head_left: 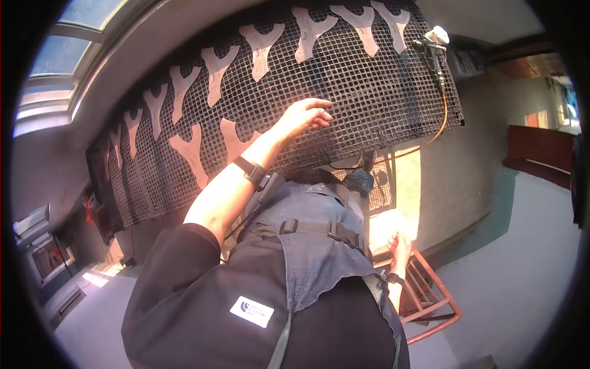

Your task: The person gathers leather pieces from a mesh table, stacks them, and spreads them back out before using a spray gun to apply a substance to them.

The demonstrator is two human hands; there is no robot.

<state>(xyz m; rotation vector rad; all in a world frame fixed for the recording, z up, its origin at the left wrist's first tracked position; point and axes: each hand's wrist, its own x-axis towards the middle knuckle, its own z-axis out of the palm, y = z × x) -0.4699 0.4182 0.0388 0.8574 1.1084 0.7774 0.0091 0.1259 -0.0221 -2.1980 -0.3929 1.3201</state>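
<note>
Over the black mesh table (pixel 344 80) reaches my left hand (pixel 307 117), its fingers loosely bent and apart, with nothing visible in them. Beside its wrist lies a tan Y-shaped flat piece (pixel 235 140), partly hidden by my forearm. Another Y-shaped piece (pixel 191 155) rests farther left. Several more such pieces, among them one (pixel 259 49), form a curved row along the table's far side. Low at my right side, my right hand (pixel 399 247) is in bright glare above a reddish metal frame (pixel 439 301); its fingers are too washed out to read.
A spray gun (pixel 435 55) with a white cup (pixel 437 35) hangs at the table's right end. Its orange hose (pixel 444 120) loops back under the near edge. A reddish-brown bench (pixel 541 150) stands far right. Windows (pixel 67 55) are at upper left.
</note>
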